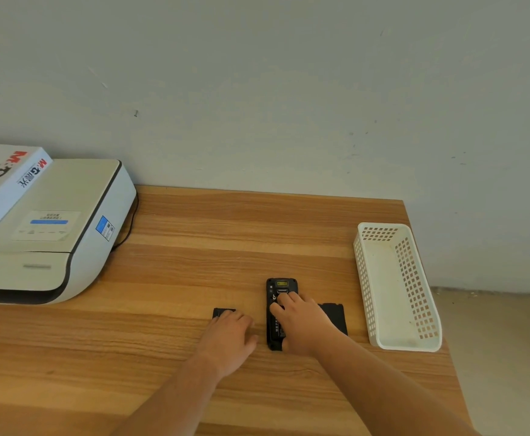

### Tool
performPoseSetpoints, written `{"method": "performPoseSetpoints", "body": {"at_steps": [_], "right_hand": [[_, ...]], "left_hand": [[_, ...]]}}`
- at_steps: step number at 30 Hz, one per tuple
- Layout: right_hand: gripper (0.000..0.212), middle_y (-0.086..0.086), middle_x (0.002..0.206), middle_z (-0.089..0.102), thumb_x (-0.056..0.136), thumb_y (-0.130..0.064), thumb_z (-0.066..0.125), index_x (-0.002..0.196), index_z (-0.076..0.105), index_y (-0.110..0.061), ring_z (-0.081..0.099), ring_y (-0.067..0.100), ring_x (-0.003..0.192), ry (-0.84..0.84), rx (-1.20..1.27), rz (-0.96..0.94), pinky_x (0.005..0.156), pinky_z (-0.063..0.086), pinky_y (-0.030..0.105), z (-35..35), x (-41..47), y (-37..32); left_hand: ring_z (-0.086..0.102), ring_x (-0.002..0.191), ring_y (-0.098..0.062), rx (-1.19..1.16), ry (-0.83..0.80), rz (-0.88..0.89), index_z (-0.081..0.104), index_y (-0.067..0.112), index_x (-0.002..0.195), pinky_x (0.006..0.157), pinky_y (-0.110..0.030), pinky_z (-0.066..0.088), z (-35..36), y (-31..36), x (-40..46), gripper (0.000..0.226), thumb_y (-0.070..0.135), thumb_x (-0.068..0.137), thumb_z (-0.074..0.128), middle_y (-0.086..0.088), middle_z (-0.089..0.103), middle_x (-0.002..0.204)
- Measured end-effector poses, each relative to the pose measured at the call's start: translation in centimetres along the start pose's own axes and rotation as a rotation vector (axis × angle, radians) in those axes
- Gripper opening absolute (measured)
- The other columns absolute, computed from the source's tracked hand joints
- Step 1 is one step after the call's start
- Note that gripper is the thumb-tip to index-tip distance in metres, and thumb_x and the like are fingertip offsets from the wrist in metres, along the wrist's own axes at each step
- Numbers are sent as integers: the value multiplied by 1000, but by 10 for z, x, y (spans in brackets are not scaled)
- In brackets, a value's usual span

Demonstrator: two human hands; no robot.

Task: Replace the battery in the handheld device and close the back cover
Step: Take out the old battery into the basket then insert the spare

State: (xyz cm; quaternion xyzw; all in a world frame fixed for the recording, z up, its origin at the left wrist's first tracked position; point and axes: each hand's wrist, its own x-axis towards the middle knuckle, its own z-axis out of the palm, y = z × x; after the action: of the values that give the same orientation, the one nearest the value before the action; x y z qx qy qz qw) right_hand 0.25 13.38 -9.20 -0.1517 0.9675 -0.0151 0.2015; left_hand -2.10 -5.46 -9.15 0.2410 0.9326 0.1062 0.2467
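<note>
Right hand (304,325) flat on device (276,309), fingers straight; left hand (230,333) fingers covering battery (222,312), relaxed.

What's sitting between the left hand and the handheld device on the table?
Nothing visible: only bare table separates the left hand, resting on a small black piece, from the handheld device under the right hand.
</note>
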Motion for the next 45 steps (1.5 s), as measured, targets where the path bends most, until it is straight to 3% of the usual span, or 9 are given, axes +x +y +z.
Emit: {"method": "performPoseSetpoints", "body": {"at_steps": [3, 9, 17, 28, 33, 37, 45], "right_hand": [[63, 6, 134, 43, 80, -40, 58, 135, 38, -17, 40, 28, 121, 39, 101, 58, 105, 35, 44, 4, -6, -4], [57, 4, 138, 35, 90, -48, 53, 138, 38, -21, 39, 24, 122, 124, 431, 434, 97, 44, 36, 8, -8, -31], [51, 9, 136, 30, 91, -40, 59, 133, 36, -23, 40, 26, 117, 102, 507, 668, 87, 50, 31, 9, 5, -50], [52, 10, 132, 31, 87, -31, 64, 131, 37, -25, 42, 26, 115, 41, 565, 756, 85, 52, 33, 6, 5, -56], [52, 8, 122, 34, 84, -31, 64, 128, 37, -26, 43, 26, 110, 66, 603, 772, 83, 51, 34, 2, 4, -53], [52, 7, 122, 35, 84, -31, 64, 128, 37, -26, 40, 25, 115, 64, 623, 787, 90, 47, 38, 7, -3, -49], [57, 5, 124, 35, 83, -33, 63, 132, 36, -27, 38, 22, 112, 168, 697, 719, 88, 50, 38, -6, -22, -31]], "left_hand": [[41, 126, -11, 0, 7, 7, 52, 27, 132, 109, -34, 33, 0, 0, 0, 40, 43, 97, 46, 10, 53, 132], [41, 126, -12, -7, 21, 24, 53, 24, 132, 106, -34, 35, -3, -2, -1, 39, 42, 97, 46, 9, 54, 131], [44, 122, -12, 7, 33, 21, 55, 25, 129, 105, -33, 37, -2, -10, -2, 37, 42, 97, 48, 9, 55, 128], [43, 122, -12, 33, 59, 17, 54, 26, 128, 106, -33, 35, -5, -7, -3, 36, 40, 97, 47, 9, 54, 128], [42, 124, -13, 50, 86, -6, 54, 25, 130, 107, -33, 35, -8, -2, -2, 36, 38, 97, 47, 8, 54, 130], [43, 125, -14, 70, 90, -12, 54, 24, 130, 108, -34, 34, -10, 2, -2, 36, 39, 98, 45, 7, 54, 130], [45, 122, -14, 80, 78, -35, 54, 24, 129, 106, -36, 37, -12, 15, 3, 37, 43, 99, 43, 6, 55, 128]]}}
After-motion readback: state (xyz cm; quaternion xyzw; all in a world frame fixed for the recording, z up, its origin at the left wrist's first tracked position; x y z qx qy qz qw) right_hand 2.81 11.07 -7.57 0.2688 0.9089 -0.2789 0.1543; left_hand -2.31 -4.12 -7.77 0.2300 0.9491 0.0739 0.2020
